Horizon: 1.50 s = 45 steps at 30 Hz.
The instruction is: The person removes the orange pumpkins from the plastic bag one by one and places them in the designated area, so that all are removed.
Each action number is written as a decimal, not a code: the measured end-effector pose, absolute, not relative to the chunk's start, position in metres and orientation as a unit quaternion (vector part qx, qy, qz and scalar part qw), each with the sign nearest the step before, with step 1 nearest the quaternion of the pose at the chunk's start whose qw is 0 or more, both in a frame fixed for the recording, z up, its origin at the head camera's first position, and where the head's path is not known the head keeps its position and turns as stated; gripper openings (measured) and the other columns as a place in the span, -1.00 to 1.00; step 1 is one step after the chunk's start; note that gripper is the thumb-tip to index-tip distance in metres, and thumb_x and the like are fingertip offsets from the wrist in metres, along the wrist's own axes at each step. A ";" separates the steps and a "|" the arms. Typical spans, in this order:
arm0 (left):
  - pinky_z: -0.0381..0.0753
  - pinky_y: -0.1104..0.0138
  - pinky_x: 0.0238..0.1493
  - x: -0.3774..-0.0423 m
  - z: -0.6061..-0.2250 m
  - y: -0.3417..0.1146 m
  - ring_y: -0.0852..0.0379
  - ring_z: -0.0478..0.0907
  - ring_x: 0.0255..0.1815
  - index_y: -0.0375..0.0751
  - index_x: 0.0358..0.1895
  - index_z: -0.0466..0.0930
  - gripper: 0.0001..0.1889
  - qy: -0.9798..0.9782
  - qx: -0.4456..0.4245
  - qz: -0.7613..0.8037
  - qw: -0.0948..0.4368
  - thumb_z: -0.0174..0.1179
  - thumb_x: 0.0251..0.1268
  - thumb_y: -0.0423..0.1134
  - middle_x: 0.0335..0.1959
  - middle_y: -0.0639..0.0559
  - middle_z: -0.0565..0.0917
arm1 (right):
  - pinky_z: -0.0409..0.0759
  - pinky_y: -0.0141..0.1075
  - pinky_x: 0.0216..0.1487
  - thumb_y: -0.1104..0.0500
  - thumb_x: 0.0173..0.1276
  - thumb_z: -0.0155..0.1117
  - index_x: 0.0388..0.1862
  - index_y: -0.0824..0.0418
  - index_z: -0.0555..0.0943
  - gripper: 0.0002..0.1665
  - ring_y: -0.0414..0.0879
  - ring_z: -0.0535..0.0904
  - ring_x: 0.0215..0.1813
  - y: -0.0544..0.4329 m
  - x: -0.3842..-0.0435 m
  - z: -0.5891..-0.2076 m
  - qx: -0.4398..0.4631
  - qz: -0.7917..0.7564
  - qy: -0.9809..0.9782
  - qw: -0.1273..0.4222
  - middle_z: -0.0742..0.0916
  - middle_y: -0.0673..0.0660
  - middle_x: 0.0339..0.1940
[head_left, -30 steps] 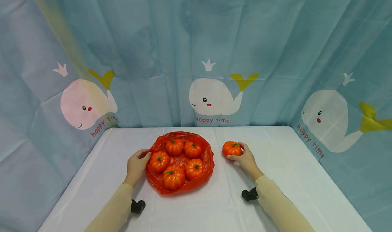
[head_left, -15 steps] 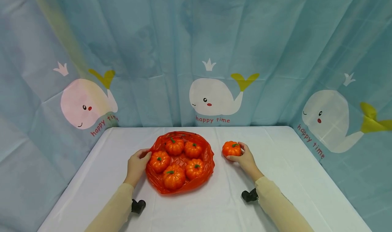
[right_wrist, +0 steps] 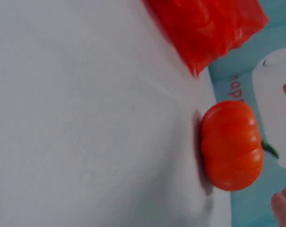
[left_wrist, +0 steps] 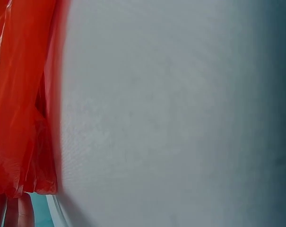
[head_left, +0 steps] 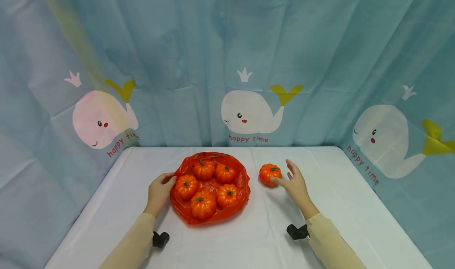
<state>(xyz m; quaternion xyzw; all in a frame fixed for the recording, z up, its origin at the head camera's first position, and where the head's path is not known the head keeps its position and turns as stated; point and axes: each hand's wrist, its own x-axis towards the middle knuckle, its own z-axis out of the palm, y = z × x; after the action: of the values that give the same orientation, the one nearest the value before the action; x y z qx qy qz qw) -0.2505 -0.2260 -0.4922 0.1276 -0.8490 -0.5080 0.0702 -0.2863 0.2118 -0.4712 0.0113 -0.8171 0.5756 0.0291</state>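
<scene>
While the left hand (head_left: 158, 192) pinches the rim of the red bag (head_left: 245, 187) between thumb and fingers, the right hand (head_left: 296, 187) has a released grip, its fingers spread and its thumb overlapping the near side of the lone pumpkin (head_left: 268, 173); whether that thumb touches it I cannot tell. The right-wrist view shows the fingertips (right_wrist: 284, 207) apart from the pumpkin, at its stem side.

That pumpkin, orange with a green stem, sits on the white tabletop (head_left: 245, 245), just beside the bag on its right. The bag is thin, crinkled and shiny, spread wide at the mouth; in it five pumpkins (head_left: 203, 206) lie in a loose ring, stems showing, with bare red plastic in the middle.

A black mount (head_left: 161, 240) juts from each beige sleeve (head_left: 133, 241).

Behind the tabletop hangs a blue curtain (head_left: 199, 44) printed with three pale whales (head_left: 250, 113), each with a white crown above and a yellow tail. Under each runs red lettering (head_left: 248, 139), "happy time"; the left one's end is bent by a crease.
</scene>
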 end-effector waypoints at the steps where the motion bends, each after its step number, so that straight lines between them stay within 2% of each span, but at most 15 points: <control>1: 0.48 -0.01 0.36 -0.251 -0.492 -0.227 -0.17 0.44 0.32 -0.23 0.25 0.54 -0.56 -0.849 0.128 -0.509 0.070 0.03 0.52 -0.03 0.25 -0.26 0.57 | 0.11 -0.01 0.60 0.16 0.20 0.51 0.58 0.28 0.08 0.10 0.15 0.03 0.64 0.210 -0.285 -0.468 0.016 0.577 -0.816 0.037 0.17 0.29 0.61; 6: 0.47 -0.03 0.37 -0.251 -0.493 -0.228 -0.19 0.44 0.33 -0.25 0.25 0.54 -0.56 -0.849 0.132 -0.507 0.073 0.03 0.51 -0.04 0.25 -0.28 0.57 | 0.14 0.02 0.59 0.25 0.20 0.49 0.52 0.29 0.20 -0.03 0.16 0.09 0.61 0.197 -0.278 -0.454 0.032 0.577 -0.814 0.064 0.24 0.29 0.57; 10: 0.47 -0.02 0.37 -0.250 -0.493 -0.227 -0.18 0.45 0.31 -0.25 0.24 0.55 -0.57 -0.847 0.136 -0.508 0.074 0.04 0.51 -0.04 0.24 -0.28 0.58 | 0.17 0.05 0.57 0.25 0.19 0.50 0.50 0.26 0.24 -0.05 0.17 0.12 0.60 0.185 -0.273 -0.446 0.052 0.577 -0.812 0.071 0.26 0.26 0.56; 20: 0.48 -0.01 0.37 -0.249 -0.492 -0.228 -0.17 0.45 0.30 -0.24 0.24 0.54 -0.57 -0.844 0.132 -0.515 0.068 0.04 0.51 -0.04 0.23 -0.26 0.58 | 0.39 0.08 0.44 0.15 0.14 0.55 0.49 0.14 0.29 -0.03 0.28 0.25 0.53 0.155 -0.275 -0.433 0.073 0.596 -0.799 0.035 0.34 0.21 0.53; 28: 0.48 -0.01 0.36 -0.250 -0.494 -0.227 -0.17 0.46 0.29 -0.25 0.20 0.57 -0.59 -0.843 0.134 -0.516 0.073 0.06 0.49 -0.05 0.21 -0.27 0.60 | 0.28 0.01 0.52 0.22 0.14 0.54 0.46 0.23 0.30 -0.07 0.16 0.28 0.54 0.128 -0.276 -0.429 0.117 0.599 -0.792 0.025 0.39 0.21 0.49; 40: 0.47 -0.01 0.36 -0.248 -0.492 -0.226 -0.16 0.47 0.28 -0.25 0.19 0.59 -0.60 -0.844 0.132 -0.513 0.084 0.08 0.49 -0.07 0.19 -0.27 0.62 | 0.45 -0.01 0.40 0.13 0.09 0.60 0.40 0.15 0.43 -0.12 0.13 0.38 0.48 0.094 -0.278 -0.423 0.141 0.582 -0.801 -0.012 0.48 0.16 0.44; 45: 0.48 0.00 0.36 -0.249 -0.492 -0.226 -0.15 0.47 0.28 -0.24 0.20 0.58 -0.60 -0.843 0.133 -0.515 0.082 0.07 0.50 -0.06 0.20 -0.26 0.61 | 0.42 0.07 0.42 0.07 0.12 0.57 0.42 0.16 0.41 -0.11 0.15 0.38 0.48 0.080 -0.280 -0.421 0.158 0.564 -0.809 -0.043 0.48 0.14 0.44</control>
<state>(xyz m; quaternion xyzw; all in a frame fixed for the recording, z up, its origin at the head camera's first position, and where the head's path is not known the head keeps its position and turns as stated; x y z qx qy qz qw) -0.2491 -0.2262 -0.4918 0.1330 -0.8426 -0.5155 0.0816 -0.2798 0.0799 -0.4212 0.1583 -0.8094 0.5639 -0.0425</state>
